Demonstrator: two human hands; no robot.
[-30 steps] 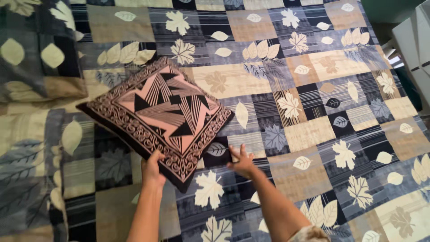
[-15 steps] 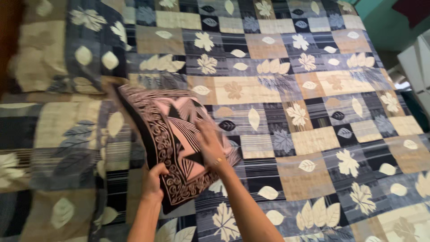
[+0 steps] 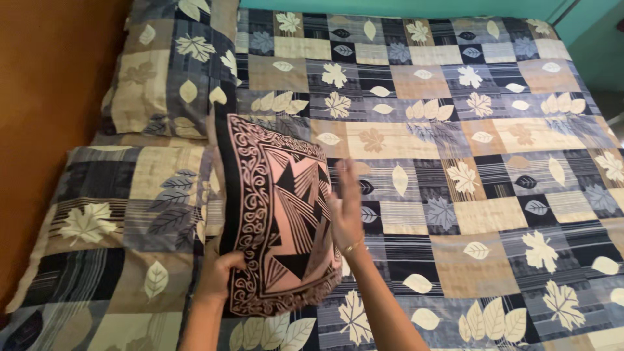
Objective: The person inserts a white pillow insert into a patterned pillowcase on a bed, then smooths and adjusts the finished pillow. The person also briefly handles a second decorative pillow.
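— Cushion (image 3: 276,214) first: where does it sit?

— Square, black and pink, with a scroll border and zigzag stripes; it stands nearly upright on one edge on the bed (image 3: 494,214), at the near left, its patterned face turned toward the right.

— And the hands?

— The left hand (image 3: 220,273) grips the lower left corner of the cushion, fingers curled over the border, thumb side toward the face; the right hand (image 3: 346,207) is open and flat, fingers straight and together, pressed against the right side of the patterned face; a thin bracelet (image 3: 354,246) circles that wrist; both forearms come up from the bottom edge of the view.

— What lies behind the cushion?

— Just beside its back, to the left, a pillow (image 3: 123,214) lies flat in a patchwork cover of grey, navy and tan squares with pale leaves; the cushion leans toward it, though I cannot tell how firmly they touch.

— Farther on?

— A second pillow (image 3: 169,71) in the same cover lies beyond the first, near the far left corner; the bed's cover repeats the leaf patchwork across the whole right side; a brown wooden headboard (image 3: 45,97) runs along the left; a teal wall (image 3: 403,6) closes the far edge.
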